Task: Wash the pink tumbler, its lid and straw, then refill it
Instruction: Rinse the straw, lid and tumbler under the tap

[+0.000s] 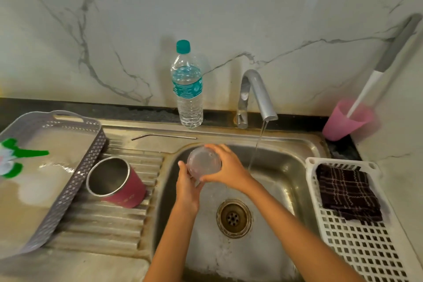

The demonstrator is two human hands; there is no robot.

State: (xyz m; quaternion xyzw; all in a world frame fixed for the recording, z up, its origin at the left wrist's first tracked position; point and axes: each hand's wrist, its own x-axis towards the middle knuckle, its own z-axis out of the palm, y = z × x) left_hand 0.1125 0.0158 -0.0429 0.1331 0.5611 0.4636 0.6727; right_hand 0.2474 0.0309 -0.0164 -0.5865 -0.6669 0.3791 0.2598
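Steel sink (286, 190), marble wall (229, 18), tap (258, 91) running, left hand (188, 190) and right hand (231, 169) fingers (214, 147) grasping lid (203, 162)

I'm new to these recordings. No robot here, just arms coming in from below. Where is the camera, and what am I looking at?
No machine: a person works with bare hands, and the one camera sits on their head, looking down at a steel sink. The left hand and right hand both grip a clear lid over the basin, beside the stream from the tap, not under it. The pink tumbler lies on its side on the drainboard, the metal straw behind it. A water bottle stands by the wall; a dark cloth lies in a white basket on the right.
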